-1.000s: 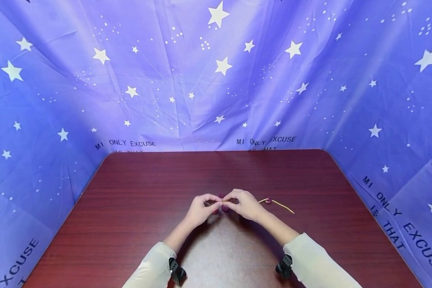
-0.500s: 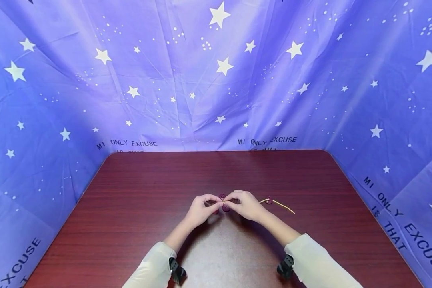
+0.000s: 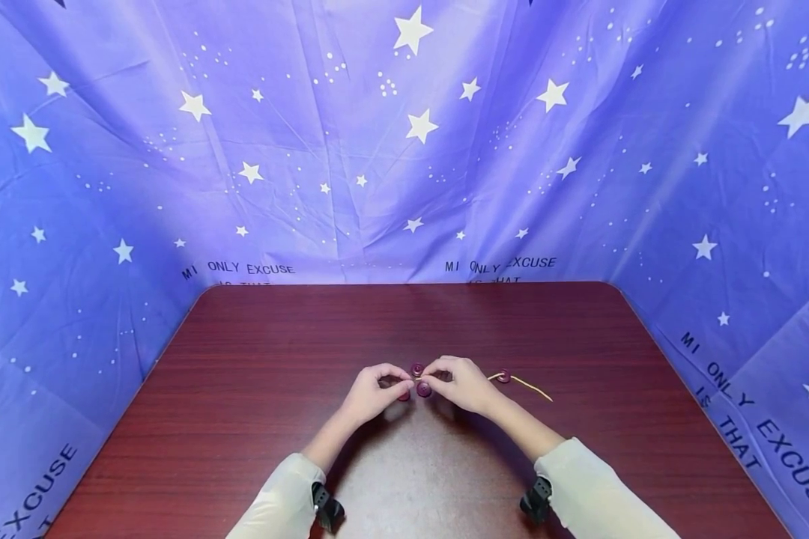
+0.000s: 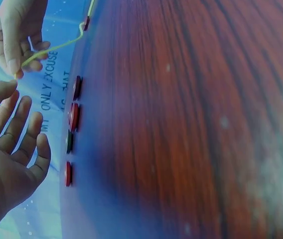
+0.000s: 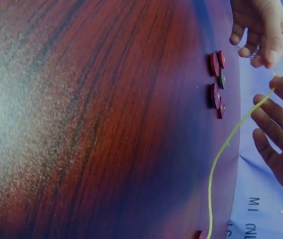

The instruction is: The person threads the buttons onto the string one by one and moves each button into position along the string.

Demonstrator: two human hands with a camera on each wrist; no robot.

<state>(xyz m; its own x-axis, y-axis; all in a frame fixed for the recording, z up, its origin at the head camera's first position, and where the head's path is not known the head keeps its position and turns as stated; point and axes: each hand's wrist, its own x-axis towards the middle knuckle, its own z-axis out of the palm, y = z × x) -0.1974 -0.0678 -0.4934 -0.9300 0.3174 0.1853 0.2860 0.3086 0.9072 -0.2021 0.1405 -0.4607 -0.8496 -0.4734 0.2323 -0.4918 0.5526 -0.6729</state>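
Observation:
My right hand (image 3: 460, 382) pinches a yellow string (image 5: 212, 169) close to its end, between thumb and index finger. A short tip pokes out toward my left hand (image 3: 376, 393), whose thumb and index fingertips come close together beside it; whether they grip the tip is too small to tell. The string trails right, through a dark red button (image 3: 504, 376) on the table. Below the hands lie several more buttons, among them a purplish one (image 3: 423, 389), another behind it (image 3: 417, 369), a red one (image 3: 403, 396) partly under the left fingers, and a dark green one (image 4: 70, 142).
The buttons lie on a reddish-brown wooden table (image 3: 276, 329). Purple-blue cloth with white stars (image 3: 350, 150) hangs around its back and sides. Black camera mounts (image 3: 535, 498) sit at both cuffs of the pale sleeves (image 3: 593, 486).
The left hand has drawn slightly left, widening the small gap between the two hands' fingertips. The right hand, string and buttons have hardly moved.

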